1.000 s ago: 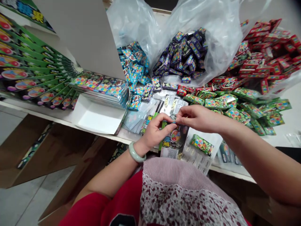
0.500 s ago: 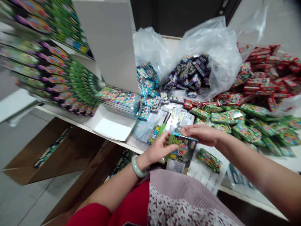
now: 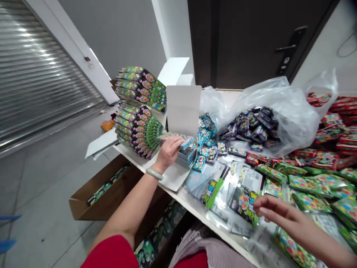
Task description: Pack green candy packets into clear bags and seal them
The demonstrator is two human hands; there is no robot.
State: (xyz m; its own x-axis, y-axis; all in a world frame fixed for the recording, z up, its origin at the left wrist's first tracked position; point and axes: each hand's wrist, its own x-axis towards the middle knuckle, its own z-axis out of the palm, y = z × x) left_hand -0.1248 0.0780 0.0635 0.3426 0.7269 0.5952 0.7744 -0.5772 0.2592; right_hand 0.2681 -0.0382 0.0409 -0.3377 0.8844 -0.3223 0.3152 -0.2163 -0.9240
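Observation:
My left hand (image 3: 168,150), with a pale bangle at the wrist, reaches to a stack of colourful flat packs (image 3: 186,153) in an open white box (image 3: 182,108). Its fingers are bent together over the top pack; what they grip is partly hidden. Over the table's right part, my right hand (image 3: 275,212) has its fingers apart and holds nothing. Beside its fingertips lies a black and green pouch (image 3: 244,203) on clear plastic sleeves. Just below that hand is a green packet (image 3: 292,245).
Blue packets (image 3: 205,130), purple packets (image 3: 252,126) in a clear bag, red packets (image 3: 334,141) and green packets (image 3: 312,186) cover the table. Fanned printed cartons (image 3: 142,128) stand at its left. A cardboard box (image 3: 103,190) is below, and a dark door (image 3: 251,44) behind.
My left hand has let go of the black pouch and moved left to the stack in the white box. My right hand has moved away from the pouch. The view has swung left and up.

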